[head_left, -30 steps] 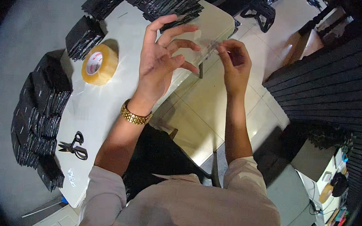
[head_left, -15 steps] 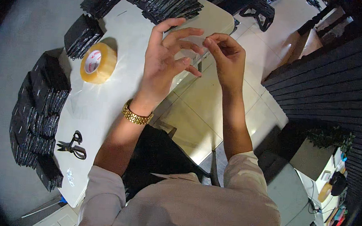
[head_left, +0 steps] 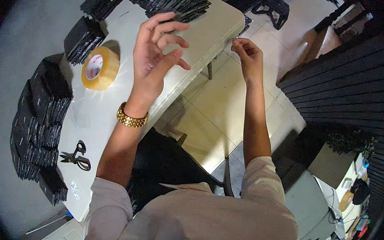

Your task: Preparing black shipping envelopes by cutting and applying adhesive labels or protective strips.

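Note:
My left hand (head_left: pixel 156 58), with a gold watch on the wrist, is raised over the white table (head_left: pixel 94 135), fingers spread and curved. To its right, my right hand (head_left: pixel 249 57) pinches by the table's edge; what lies between thumb and finger is too small to make out. Left of my left hand, a roll of clear yellowish tape (head_left: pixel 110 73) lies on the tabletop, and black scissors (head_left: pixel 80 161) lie lower down.
Stacks of black plastic packets line the table's left (head_left: pixel 43 122) and far side (head_left: pixel 174 1). A black stool (head_left: pixel 277 14) stands on the tiled floor beyond. A dark ribbed panel (head_left: pixel 330 85) is right, above a cluttered desk (head_left: pixel 349 186).
My hands have drawn apart since half a second ago: the left has moved leftward, still spread, and the right slightly rightward, still pinched.

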Action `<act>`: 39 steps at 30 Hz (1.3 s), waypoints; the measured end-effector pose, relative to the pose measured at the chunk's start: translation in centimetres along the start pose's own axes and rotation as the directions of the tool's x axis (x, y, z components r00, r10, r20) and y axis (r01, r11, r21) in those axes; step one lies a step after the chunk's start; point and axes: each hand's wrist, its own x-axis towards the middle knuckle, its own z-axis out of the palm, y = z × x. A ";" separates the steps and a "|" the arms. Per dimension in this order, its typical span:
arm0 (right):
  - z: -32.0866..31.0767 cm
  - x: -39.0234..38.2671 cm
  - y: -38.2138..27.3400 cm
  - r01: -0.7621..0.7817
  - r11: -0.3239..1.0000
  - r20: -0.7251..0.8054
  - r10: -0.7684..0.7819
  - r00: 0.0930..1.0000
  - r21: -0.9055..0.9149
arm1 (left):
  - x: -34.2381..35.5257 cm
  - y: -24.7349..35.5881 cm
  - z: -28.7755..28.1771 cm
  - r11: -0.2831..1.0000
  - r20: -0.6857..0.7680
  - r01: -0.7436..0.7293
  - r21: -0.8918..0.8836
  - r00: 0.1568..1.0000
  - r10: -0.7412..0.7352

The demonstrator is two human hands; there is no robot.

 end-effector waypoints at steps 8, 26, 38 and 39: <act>0.8 0.9 0.6 -0.040 0.998 0.015 0.040 0.999 -0.040 | 0.0 -0.3 0.4 0.992 -0.006 0.050 -0.113 0.999 -0.051; -0.2 1.6 1.9 0.008 0.956 -0.066 -0.029 0.997 -0.292 | 0.0 -0.1 1.5 0.984 0.058 0.117 -0.134 0.992 -0.110; -1.0 -0.3 -1.3 0.153 0.987 -0.039 -0.155 0.987 -0.045 | -0.5 0.2 0.2 0.978 0.048 0.161 -0.136 0.987 -0.156; -0.9 -0.2 -1.9 0.150 0.988 -0.039 -0.152 0.988 -0.046 | -0.4 0.1 0.1 0.977 0.049 0.151 -0.151 0.988 -0.146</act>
